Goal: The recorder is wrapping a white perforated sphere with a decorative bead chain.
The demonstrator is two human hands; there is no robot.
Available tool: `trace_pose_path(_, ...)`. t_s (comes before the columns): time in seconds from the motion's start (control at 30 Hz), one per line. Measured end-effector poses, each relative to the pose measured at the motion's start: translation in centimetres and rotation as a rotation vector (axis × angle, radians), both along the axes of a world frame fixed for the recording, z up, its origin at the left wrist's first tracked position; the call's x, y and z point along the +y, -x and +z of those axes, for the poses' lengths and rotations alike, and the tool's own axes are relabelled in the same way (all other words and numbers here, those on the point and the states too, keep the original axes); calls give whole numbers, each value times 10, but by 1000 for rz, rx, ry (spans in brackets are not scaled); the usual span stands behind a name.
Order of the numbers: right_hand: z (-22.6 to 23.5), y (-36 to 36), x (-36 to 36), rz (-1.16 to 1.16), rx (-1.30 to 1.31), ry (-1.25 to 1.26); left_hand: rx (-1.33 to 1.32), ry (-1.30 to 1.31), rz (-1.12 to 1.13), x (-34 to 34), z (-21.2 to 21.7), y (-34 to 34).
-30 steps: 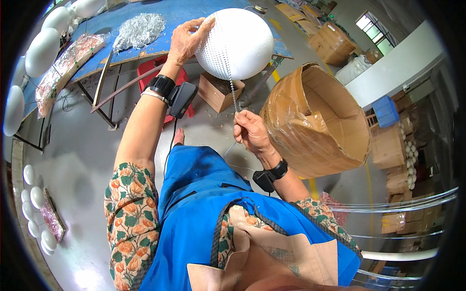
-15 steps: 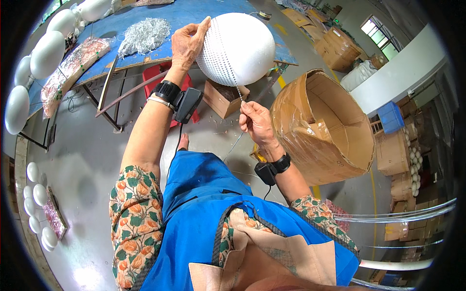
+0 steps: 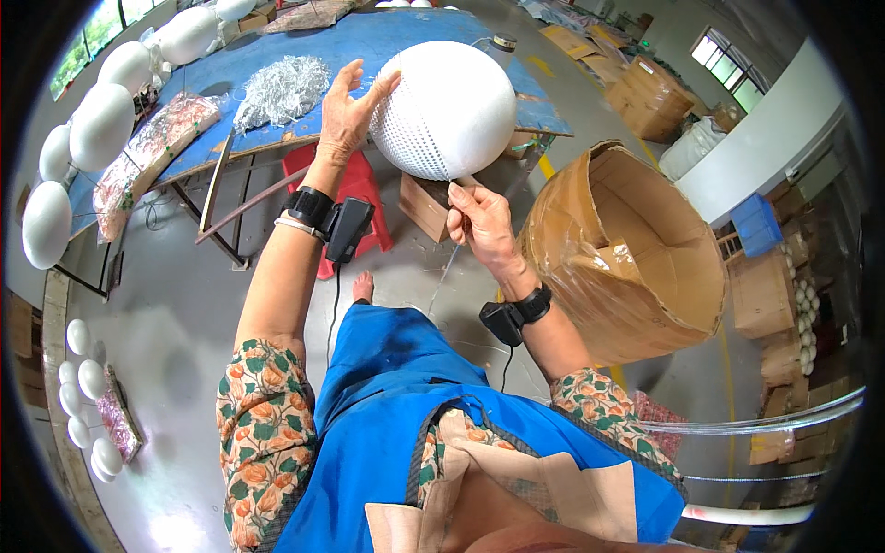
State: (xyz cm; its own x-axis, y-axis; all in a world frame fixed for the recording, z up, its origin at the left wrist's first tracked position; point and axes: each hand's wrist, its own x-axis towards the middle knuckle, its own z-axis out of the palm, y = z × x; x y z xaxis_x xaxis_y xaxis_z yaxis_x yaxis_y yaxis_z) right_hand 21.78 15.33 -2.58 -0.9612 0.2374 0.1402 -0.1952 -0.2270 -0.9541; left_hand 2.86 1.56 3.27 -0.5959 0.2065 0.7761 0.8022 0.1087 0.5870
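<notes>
A large white foam ball (image 3: 475, 101) is in front of me over the table's near edge, its left part covered with close rows of small silvery beads. My left hand (image 3: 346, 120) is at the ball's left side, fingers spread, the thumb side near or touching the beaded rows. Right at the ball's lower edge, my right hand (image 3: 484, 221) pinches a bead strand between thumb and finger. A thin length of the strand (image 3: 450, 263) trails down from that hand toward the floor. Both wrists carry black strapped devices with cables.
A blue table (image 3: 406, 28) holds a heap of silvery strands (image 3: 281, 92). White balls on sticks (image 3: 101, 127) stand at the left. Under the table are a red stool (image 3: 355, 189) and a small carton (image 3: 426, 205). A big open cardboard box (image 3: 590, 267) stands to the right.
My right hand has come up close to the ball, so the strand between them is shorter. My left fingers have opened and spread away from the ball's top. The whole view has shifted slightly.
</notes>
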Motion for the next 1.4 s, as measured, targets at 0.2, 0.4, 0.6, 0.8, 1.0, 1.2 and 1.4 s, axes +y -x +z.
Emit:
trace_pose_path(0.2,20,-3,-11,-2,-7,-3,-98,-120,164,1,14,-4)
trace_pose_path(0.4,19,4,-7,-15,17,16,-276,-87,35,3,15,-12)
trace_pose_path(0.6,14,7,-5,-31,-6,-12,47,125,71,-1,-7,-20)
trace_pose_path(0.8,8,-31,0,-82,-25,-120,303,192,65,-11,1,10)
trace_pose_path(1.0,-6,-95,9,-82,-87,-184,-290,-6,62,-6,18,15)
trace_pose_path(1.2,-12,-132,-4,-116,-170,-116,-329,-66,83,-1,22,20)
trace_pose_path(1.4,-28,-111,11,-135,-147,-91,-416,25,108,5,32,12)
